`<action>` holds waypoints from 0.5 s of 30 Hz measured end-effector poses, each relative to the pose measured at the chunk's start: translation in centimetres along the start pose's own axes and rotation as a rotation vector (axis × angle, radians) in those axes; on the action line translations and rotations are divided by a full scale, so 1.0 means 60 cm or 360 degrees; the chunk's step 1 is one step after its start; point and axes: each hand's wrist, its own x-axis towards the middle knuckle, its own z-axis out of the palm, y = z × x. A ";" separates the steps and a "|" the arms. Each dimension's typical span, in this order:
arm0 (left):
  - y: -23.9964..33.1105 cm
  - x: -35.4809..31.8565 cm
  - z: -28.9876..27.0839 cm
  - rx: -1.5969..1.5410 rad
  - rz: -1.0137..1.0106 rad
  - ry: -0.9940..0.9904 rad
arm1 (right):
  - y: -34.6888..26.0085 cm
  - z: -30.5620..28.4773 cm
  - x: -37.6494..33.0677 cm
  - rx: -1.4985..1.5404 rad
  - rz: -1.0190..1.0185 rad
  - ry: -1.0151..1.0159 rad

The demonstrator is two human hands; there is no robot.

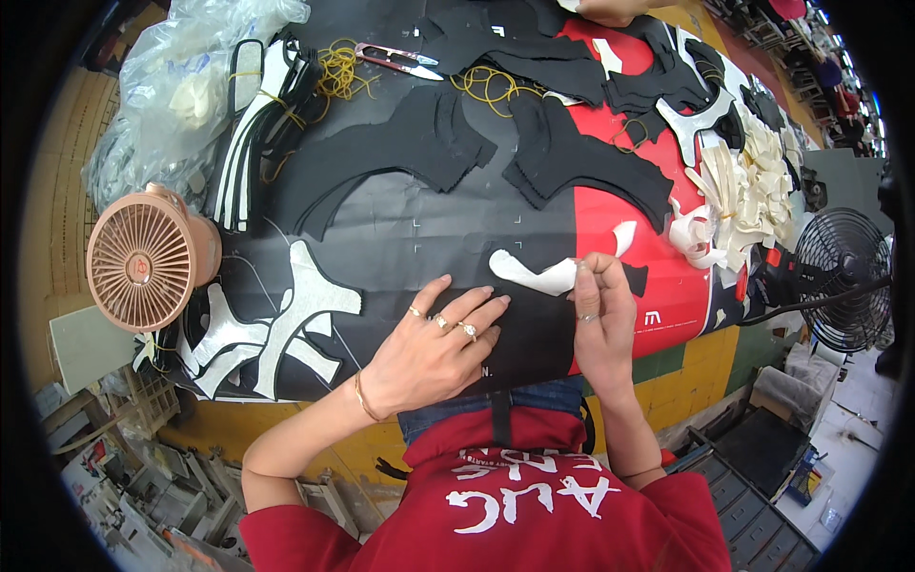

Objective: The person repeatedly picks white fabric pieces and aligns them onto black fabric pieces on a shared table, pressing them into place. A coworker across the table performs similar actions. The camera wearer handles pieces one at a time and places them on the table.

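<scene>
My right hand (602, 310) pinches one end of a small white curved cut piece (524, 275) between thumb and fingertips. The rest of that piece extends left over the black sheet on the table. Just left of it, my left hand (434, 341) lies palm down with its fingers apart, holding nothing. A small black cut piece (636, 278) shows beside my right hand, and a white scrap (624, 237) lies above it. Farther left, white branched pieces with black edges (303, 310) overlap near the table's front edge.
Stacked black cut pieces (391, 153) cover the far middle. Thread snips (398, 60) lie among yellow elastic bands (341, 71). A pink fan (143, 262) stands left, a black fan (837, 276) right. Cream strips (753, 186) pile at right. Another person's hand (612, 10) appears at the far edge.
</scene>
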 end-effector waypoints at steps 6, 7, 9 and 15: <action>-0.039 0.049 -0.001 -0.0470 -0.0190 0.0306 | 0.012 0.006 -0.019 -0.0095 -0.0144 -0.0112; -0.043 0.054 0.002 -0.0407 -0.0146 0.0270 | 0.014 0.004 -0.022 -0.0178 -0.0171 -0.0153; -0.048 0.060 0.009 -0.0274 -0.0084 0.0171 | 0.017 0.002 -0.030 -0.0341 -0.0221 -0.0236; -0.050 0.056 0.023 -0.0167 -0.0030 0.0297 | 0.024 -0.003 -0.039 -0.0774 -0.0809 -0.0263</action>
